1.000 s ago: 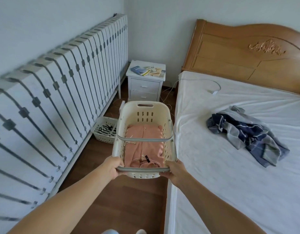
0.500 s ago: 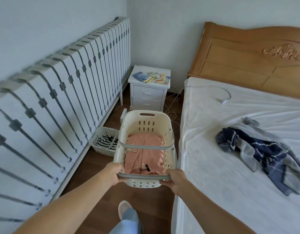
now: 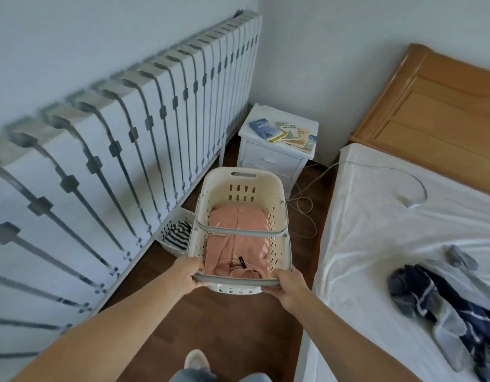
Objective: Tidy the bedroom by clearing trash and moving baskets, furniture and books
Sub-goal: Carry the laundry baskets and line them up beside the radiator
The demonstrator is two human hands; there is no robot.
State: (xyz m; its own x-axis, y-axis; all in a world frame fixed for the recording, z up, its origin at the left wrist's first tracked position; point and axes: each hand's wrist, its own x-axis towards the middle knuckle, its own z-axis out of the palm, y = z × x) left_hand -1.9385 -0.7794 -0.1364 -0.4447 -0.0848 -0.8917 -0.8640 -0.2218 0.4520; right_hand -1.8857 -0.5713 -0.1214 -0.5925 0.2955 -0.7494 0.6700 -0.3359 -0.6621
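I hold a cream laundry basket off the floor in the gap between the bed and the wall panel. A pink garment lies inside it. My left hand grips the near rim at its left corner, and my right hand grips the same rim at its right corner. A smaller white basket with striped cloth sits on the floor to the left, partly hidden behind the big one. Several books lie scattered on a white nightstand in the far corner.
A slatted white panel leans along the left wall. The bed with a wooden headboard fills the right side, with a blue striped garment on it. A cable trails on the wooden floor beside the nightstand. My slippered foot shows below.
I have stepped forward with the basket, so the nightstand and small basket sit closer. The view has turned left, shifting the bed and garment rightward. Both hands kept their grip.
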